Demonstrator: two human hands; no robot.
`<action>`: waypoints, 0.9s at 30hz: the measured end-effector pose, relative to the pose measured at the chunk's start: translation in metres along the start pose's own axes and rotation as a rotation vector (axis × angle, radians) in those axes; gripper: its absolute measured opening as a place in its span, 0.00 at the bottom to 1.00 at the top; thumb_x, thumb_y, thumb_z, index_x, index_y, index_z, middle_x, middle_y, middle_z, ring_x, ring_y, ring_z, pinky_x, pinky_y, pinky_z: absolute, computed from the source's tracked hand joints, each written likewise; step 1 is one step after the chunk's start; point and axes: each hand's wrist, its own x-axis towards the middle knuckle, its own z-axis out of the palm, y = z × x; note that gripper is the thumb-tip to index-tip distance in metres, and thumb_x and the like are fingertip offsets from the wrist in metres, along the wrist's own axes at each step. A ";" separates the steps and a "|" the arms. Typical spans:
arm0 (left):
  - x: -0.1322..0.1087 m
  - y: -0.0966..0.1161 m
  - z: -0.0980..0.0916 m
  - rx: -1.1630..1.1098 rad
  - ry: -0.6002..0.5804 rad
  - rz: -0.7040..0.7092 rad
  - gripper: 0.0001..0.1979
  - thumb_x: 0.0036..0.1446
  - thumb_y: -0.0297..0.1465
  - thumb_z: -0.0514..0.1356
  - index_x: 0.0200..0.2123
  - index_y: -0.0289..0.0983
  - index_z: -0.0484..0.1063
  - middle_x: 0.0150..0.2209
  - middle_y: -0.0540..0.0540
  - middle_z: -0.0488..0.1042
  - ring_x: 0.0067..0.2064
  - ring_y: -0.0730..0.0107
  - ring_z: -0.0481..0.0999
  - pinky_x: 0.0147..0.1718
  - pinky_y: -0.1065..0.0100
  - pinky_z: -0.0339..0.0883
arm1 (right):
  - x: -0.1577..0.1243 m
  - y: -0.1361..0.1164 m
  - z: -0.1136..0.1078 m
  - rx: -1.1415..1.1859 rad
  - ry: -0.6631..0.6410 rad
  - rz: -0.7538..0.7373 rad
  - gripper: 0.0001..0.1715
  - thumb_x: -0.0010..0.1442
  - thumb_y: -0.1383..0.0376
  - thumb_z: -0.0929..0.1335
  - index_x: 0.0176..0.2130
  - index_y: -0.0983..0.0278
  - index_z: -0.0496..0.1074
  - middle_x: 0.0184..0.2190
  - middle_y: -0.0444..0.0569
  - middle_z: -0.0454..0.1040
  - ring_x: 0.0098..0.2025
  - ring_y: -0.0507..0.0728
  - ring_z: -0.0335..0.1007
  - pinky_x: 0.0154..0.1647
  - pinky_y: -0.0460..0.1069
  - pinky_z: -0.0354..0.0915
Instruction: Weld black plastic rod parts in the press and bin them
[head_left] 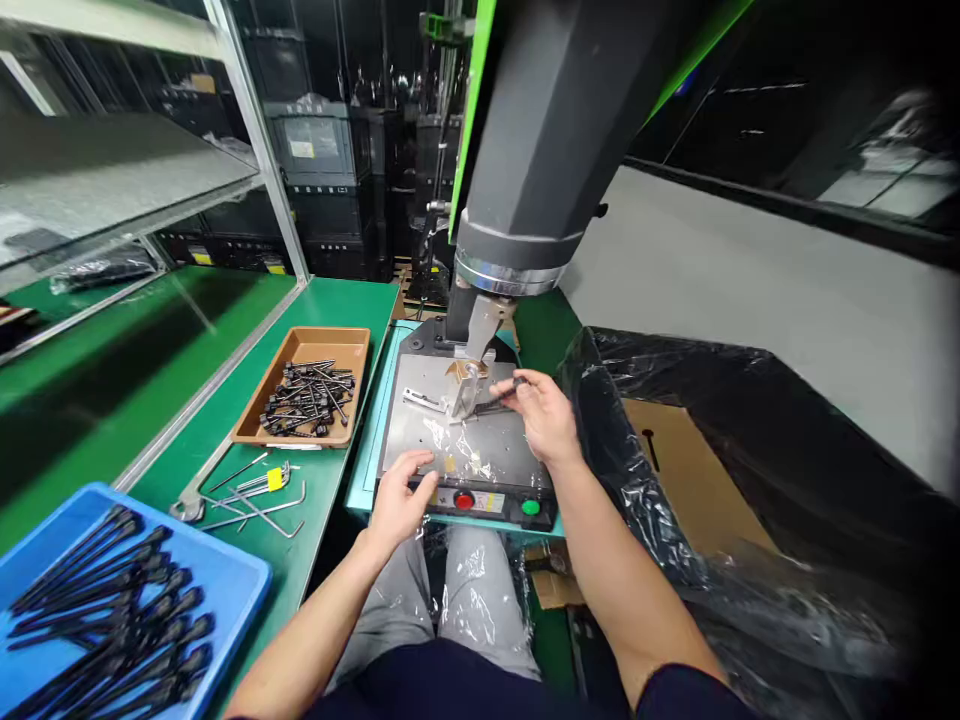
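My right hand (549,415) is closed around a thin black rod-like part with a thicker head (517,384). Its thin end reaches left toward a small clear fixture (466,392) on the machine's metal plate (409,430); whether it touches the fixture I cannot tell. Directly above the fixture is the pale metal tip (486,325) of the machine's large grey head (529,150). My left hand (401,505) rests near the plate's front left edge with thumb and fingers apart, holding nothing. Just to its right are a red button (464,500) and a green button (531,507).
On the green bench at left, a brown tray (244,425) holds several black headed rods, and a blue tray (251,590) holds several longer ones. Hex keys (262,510) lie between them. To the right, a black plastic bag (637,490) lines a box with cardboard (694,470) inside.
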 end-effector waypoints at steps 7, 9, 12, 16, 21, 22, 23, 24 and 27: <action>-0.012 0.032 0.002 -0.413 -0.160 -0.057 0.21 0.56 0.38 0.64 0.52 0.36 0.73 0.44 0.41 0.76 0.39 0.68 0.76 0.43 0.63 0.70 | -0.112 0.014 0.028 0.182 -0.221 0.582 0.27 0.55 0.47 0.75 0.41 0.60 0.63 0.24 0.38 0.69 0.13 0.45 0.53 0.09 0.39 0.51; -0.019 0.033 0.003 -0.449 -0.202 -0.058 0.18 0.55 0.38 0.65 0.46 0.35 0.76 0.43 0.41 0.76 0.36 0.70 0.75 0.39 0.66 0.70 | -0.130 0.019 0.035 0.221 -0.236 0.645 0.28 0.54 0.47 0.75 0.37 0.60 0.61 0.24 0.38 0.69 0.14 0.45 0.53 0.09 0.38 0.50; -0.030 0.032 0.004 -0.462 -0.177 -0.119 0.14 0.53 0.38 0.66 0.39 0.34 0.78 0.39 0.42 0.77 0.35 0.71 0.75 0.39 0.66 0.70 | -0.145 0.024 0.042 0.263 -0.233 0.696 0.28 0.53 0.47 0.76 0.36 0.60 0.60 0.23 0.38 0.69 0.14 0.45 0.53 0.10 0.38 0.51; -0.041 0.028 0.002 -0.521 -0.109 -0.256 0.15 0.50 0.38 0.69 0.37 0.34 0.79 0.29 0.46 0.78 0.31 0.70 0.75 0.37 0.66 0.70 | -0.155 0.030 0.046 0.314 -0.216 0.743 0.28 0.52 0.48 0.77 0.36 0.60 0.61 0.24 0.39 0.70 0.16 0.46 0.57 0.12 0.39 0.55; -0.048 0.017 -0.007 -0.605 0.105 -0.395 0.15 0.42 0.35 0.73 0.33 0.34 0.79 0.29 0.47 0.78 0.29 0.74 0.75 0.33 0.70 0.69 | -0.169 0.037 0.046 0.323 -0.272 0.858 0.26 0.55 0.48 0.74 0.41 0.63 0.68 0.27 0.44 0.72 0.19 0.49 0.62 0.15 0.43 0.60; -0.049 0.014 -0.010 -0.631 0.121 -0.418 0.15 0.42 0.35 0.73 0.33 0.34 0.80 0.30 0.47 0.78 0.30 0.74 0.75 0.33 0.70 0.69 | -0.172 0.038 0.046 0.314 -0.301 0.899 0.25 0.55 0.48 0.74 0.41 0.63 0.69 0.26 0.44 0.71 0.18 0.49 0.60 0.13 0.42 0.57; -0.051 0.011 -0.012 -0.661 0.124 -0.440 0.15 0.42 0.35 0.73 0.34 0.34 0.80 0.30 0.47 0.79 0.30 0.74 0.75 0.33 0.70 0.69 | -0.174 0.039 0.046 0.307 -0.325 0.932 0.24 0.55 0.49 0.74 0.40 0.64 0.70 0.25 0.43 0.70 0.17 0.47 0.57 0.12 0.41 0.54; -0.052 0.009 -0.014 -0.692 0.119 -0.459 0.16 0.41 0.35 0.73 0.34 0.34 0.80 0.30 0.47 0.79 0.29 0.73 0.75 0.33 0.70 0.70 | -0.176 0.041 0.046 0.306 -0.341 0.951 0.23 0.55 0.50 0.74 0.39 0.65 0.71 0.24 0.42 0.69 0.16 0.46 0.54 0.12 0.40 0.50; -0.057 0.006 -0.018 -0.758 0.116 -0.486 0.17 0.39 0.34 0.74 0.35 0.34 0.80 0.31 0.47 0.79 0.29 0.72 0.77 0.35 0.68 0.71 | -0.179 0.044 0.046 0.324 -0.346 0.957 0.23 0.54 0.51 0.75 0.38 0.65 0.71 0.23 0.41 0.66 0.15 0.44 0.48 0.12 0.39 0.43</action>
